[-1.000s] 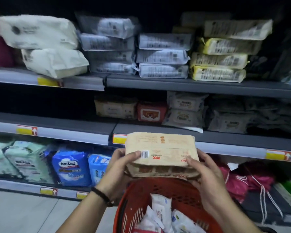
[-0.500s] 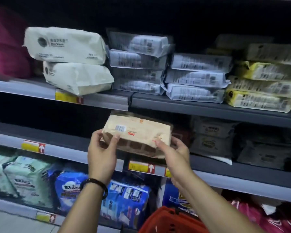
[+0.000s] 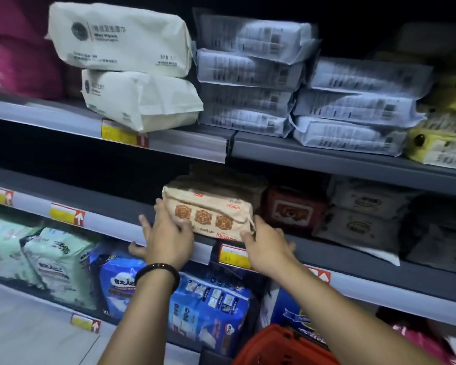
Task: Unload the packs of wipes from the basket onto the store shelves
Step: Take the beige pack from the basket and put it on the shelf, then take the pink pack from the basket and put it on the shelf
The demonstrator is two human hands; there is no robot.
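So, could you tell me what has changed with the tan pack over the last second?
The tan pack went up from over the basket onto the middle shelf, beside the red pack. The left hand and right hand went from gripping its ends to pushing its front. The top-shelf stacks stayed put.

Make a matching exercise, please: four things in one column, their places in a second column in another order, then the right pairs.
Things
1. tan pack
2. cream packs
3. blue packs
4. basket

Places
A. top shelf, left
B. bottom edge of the picture
C. middle shelf, touched by left hand and right hand
D. under the middle shelf, below the left hand

Pairs: 1-C, 2-A, 3-D, 4-B
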